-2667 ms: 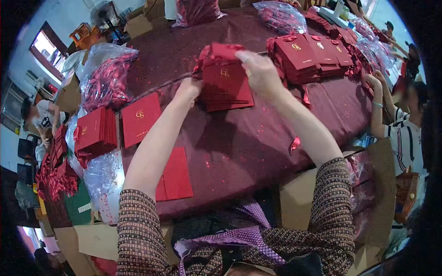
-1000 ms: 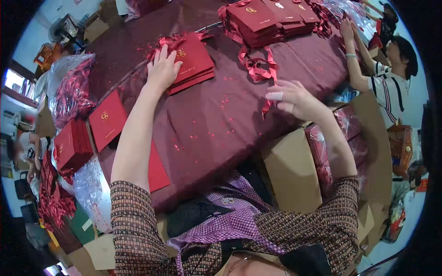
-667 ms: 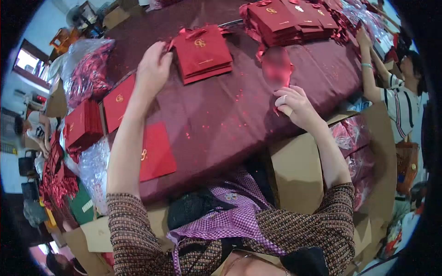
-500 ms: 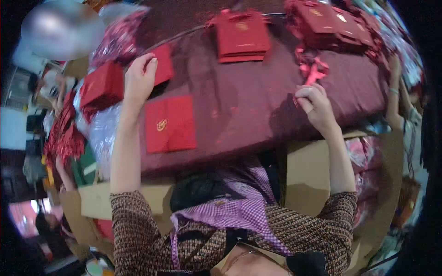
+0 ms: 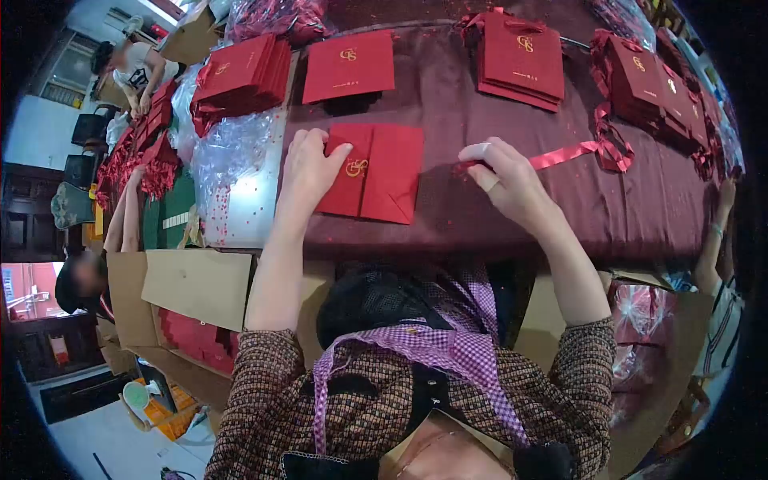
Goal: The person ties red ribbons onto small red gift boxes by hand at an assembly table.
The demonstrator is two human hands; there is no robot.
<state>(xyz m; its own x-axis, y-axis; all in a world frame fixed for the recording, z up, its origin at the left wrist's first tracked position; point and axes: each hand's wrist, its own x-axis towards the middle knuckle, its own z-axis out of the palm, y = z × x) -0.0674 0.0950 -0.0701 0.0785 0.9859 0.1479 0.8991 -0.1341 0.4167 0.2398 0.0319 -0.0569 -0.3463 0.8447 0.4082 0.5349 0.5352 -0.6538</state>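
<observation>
- Paper bag [image 5: 392, 164], flat and squarish, lies on the table just in front of the person; its red face has a matt look, with a gold mark, an upright crease and slanting folds at the lower right corner.
- Left hand [image 5: 310, 172] is at that bag's left edge, thumb and fingers slightly apart, the thumb over the paper; how firmly it presses, I cannot tell.
- Right hand [image 5: 512, 180] is to the right of the bag and apart from it, thumb and fingers pinched together on a ribbon [image 5: 564, 155].
- This ribbon is narrow, shiny and pinkish red, running smooth and fairly straight from the hand to a loose tangle of loops.
- Maroon tablecloth [image 5: 456, 228] has a soft sheen, shallow wrinkles and scattered red flecks.
- Second bag [image 5: 368, 80], also flat and red with a gold mark, lies beyond the first.
- Bag pile [image 5: 524, 68], neatly layered, stands farther back to the right, with glossy ribbon at its top; a darker stack [image 5: 640, 84] sits near the table's right end.
- Row of bags [image 5: 248, 76] leans at the left, thin edges fanned, above crinkled clear plastic [image 5: 232, 152].
- Cardboard box [image 5: 196, 284], stiff and tan, is below the table's left end, red pieces inside.
</observation>
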